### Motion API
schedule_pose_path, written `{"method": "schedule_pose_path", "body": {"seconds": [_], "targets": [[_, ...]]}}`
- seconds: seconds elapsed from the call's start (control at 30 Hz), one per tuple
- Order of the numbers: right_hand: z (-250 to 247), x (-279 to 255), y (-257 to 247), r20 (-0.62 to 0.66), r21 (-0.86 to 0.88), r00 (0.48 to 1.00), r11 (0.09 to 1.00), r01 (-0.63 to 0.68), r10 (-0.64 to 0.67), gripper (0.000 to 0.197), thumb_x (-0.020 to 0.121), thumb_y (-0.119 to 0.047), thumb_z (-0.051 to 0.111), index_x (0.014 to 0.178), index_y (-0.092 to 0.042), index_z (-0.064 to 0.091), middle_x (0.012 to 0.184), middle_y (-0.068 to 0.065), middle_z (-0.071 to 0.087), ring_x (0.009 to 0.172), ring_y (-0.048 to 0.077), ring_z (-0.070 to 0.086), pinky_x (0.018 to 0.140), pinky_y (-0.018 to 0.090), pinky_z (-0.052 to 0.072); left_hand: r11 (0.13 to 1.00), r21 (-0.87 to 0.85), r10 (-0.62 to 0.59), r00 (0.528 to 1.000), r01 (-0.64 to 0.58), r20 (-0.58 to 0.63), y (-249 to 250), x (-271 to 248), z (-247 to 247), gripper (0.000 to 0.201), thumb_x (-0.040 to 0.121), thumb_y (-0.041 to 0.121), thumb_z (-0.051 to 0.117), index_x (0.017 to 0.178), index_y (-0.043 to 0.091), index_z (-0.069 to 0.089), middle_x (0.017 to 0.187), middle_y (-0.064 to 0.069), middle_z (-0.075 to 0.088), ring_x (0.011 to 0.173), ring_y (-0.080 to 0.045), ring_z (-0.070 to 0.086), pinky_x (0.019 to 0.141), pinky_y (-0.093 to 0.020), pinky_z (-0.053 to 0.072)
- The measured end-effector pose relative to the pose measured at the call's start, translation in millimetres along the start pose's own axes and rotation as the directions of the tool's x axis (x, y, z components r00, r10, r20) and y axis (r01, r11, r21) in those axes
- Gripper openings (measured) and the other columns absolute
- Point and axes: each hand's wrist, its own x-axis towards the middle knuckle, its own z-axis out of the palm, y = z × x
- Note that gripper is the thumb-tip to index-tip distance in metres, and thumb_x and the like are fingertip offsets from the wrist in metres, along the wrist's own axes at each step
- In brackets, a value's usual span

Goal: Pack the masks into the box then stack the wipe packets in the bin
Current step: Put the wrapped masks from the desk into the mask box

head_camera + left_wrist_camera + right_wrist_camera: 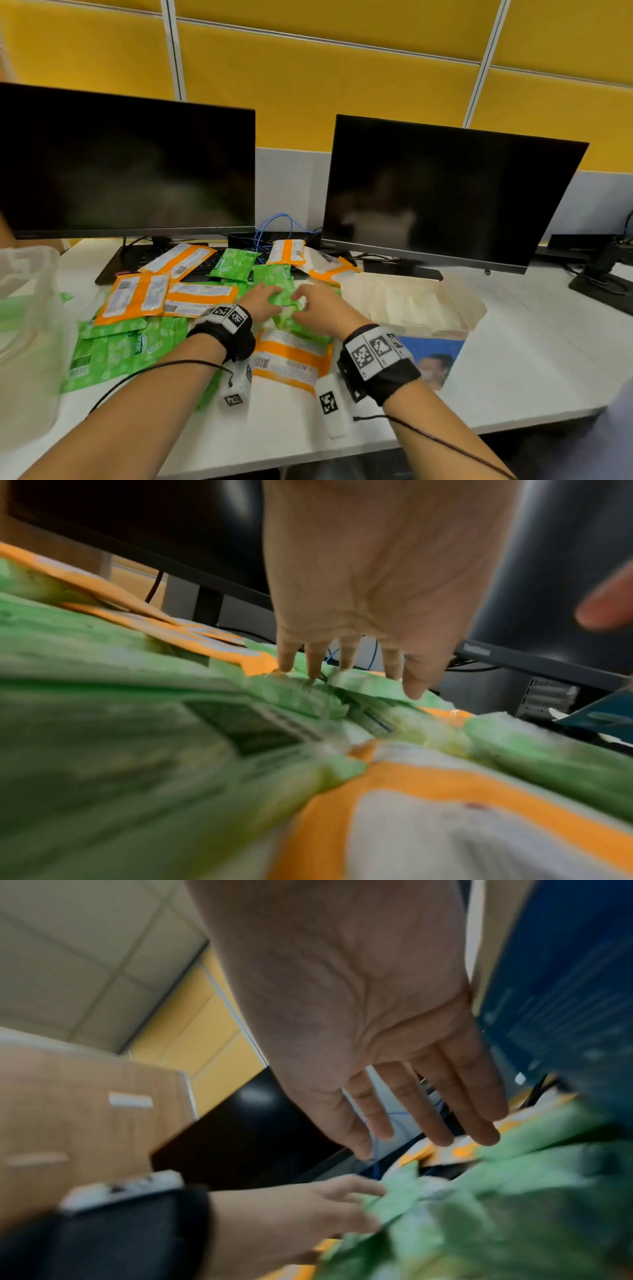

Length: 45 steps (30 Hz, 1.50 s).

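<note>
bin: I see the translucent bin (pixel 29 274) at the far left edge of the head view, with something green low inside it; I cannot tell what, or how much.
loose wipe packets: green packets (pixel 113 349) and orange packets (pixel 135 298) lie overlapped across the lower left and centre of the frame on the white desk (pixel 534 359), and a few have slid up onto the keyboard (pixel 144 255) under the left monitor (pixel 126 161).
left hand: my left hand (pixel 260 303) sits centre frame with its fingers straight and spread, tips down on a green packet (pixel 282 296); in the left wrist view the fingertips (pixel 286 664) touch green film and grip nothing.
right hand: my right hand (pixel 320 308) is just right of it, fingers extended and slightly apart, hovering at or on the same green heap; the right wrist view is too blurred to tell whether it touches.
box: the mask box (pixel 435 356) stands right of centre, flaps open, with pale masks (pixel 404 301) filling it.
step in hand: I judge the mask packing finished and the wipe stacking under way, both hands gathering green packets at the middle of the pile.
next move: I need to close both hands on the green packet from its sides, square it with its neighbours, lift it and carry it to the left edge of the frame into the bin, laying it flat so the stack holds.
watch for: the film looks slippery, and packets half under others may drag along.
</note>
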Motion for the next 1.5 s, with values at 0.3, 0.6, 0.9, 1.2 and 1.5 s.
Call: {"method": "schedule_pose_path", "body": {"seconds": [0.3,0.6,0.9,1.2,1.5], "targets": [[12.1,40.6,30.2,-0.232,-0.134,0.889,0.892,-0.432,0.396,0.061,0.091,-0.025,0.053,0.143,-0.009,0.027,0.147,0.018,0.028,0.135,0.036,0.031,0.107,0.046,0.033,0.902,-0.423,-0.164,0.976,0.089,-0.143,-15.7,1.5,-15.8,0.075,0.086,0.060,0.054,0.139,0.011,0.035,0.142,-0.014,0.043,0.124,-0.030,0.048,0.102,-0.039,0.041],[20.4,141.1,4.7,0.057,-0.218,0.913,0.898,-0.383,0.403,0.054,0.101,-0.036,0.029,0.148,-0.008,0.029,0.158,0.016,0.013,0.145,0.035,0.008,0.118,0.049,0.011,0.859,-0.485,-0.145,0.986,0.164,0.077,-43.1,22.8,-30.2,0.102,0.071,0.048,0.078,0.149,0.027,0.017,0.146,-0.011,0.041,0.126,-0.029,0.048,0.101,-0.036,0.043],[2.6,168.1,18.1,0.058,-0.210,0.903,0.889,-0.406,0.426,0.077,0.095,-0.057,0.037,0.153,-0.013,0.011,0.159,0.014,0.013,0.144,0.033,0.018,0.117,0.040,0.018,0.990,-0.121,-0.048,0.971,0.079,0.235,-45.9,37.6,-39.5,0.119,0.060,0.049,0.085,0.148,0.044,0.005,0.156,-0.009,0.021,0.139,-0.034,0.030,0.110,-0.049,0.034],[-2.0,160.5,-1.7,0.138,-0.167,0.947,0.949,-0.266,0.290,0.048,0.103,-0.036,0.030,0.139,-0.007,0.043,0.140,0.017,0.047,0.126,0.032,0.047,0.104,0.038,0.036,0.944,-0.328,0.006,0.993,0.032,0.115,-45.2,28.2,-42.1,0.062,0.089,0.051,0.057,0.144,0.038,0.033,0.148,-0.002,0.040,0.132,-0.026,0.043,0.098,-0.027,0.037],[-65.6,104.9,-20.3,-0.057,0.243,0.998,0.970,0.011,0.003,0.039,0.098,-0.028,0.049,0.133,-0.013,0.054,0.137,0.003,0.053,0.124,0.019,0.050,0.098,0.028,0.036,0.311,-0.943,-0.206,0.977,0.122,0.059,-57.6,24.3,-38.0,0.066,0.099,0.050,0.029,0.151,0.012,0.014,0.118,-0.031,0.057,0.105,-0.032,0.060,0.092,-0.036,0.047]]}}
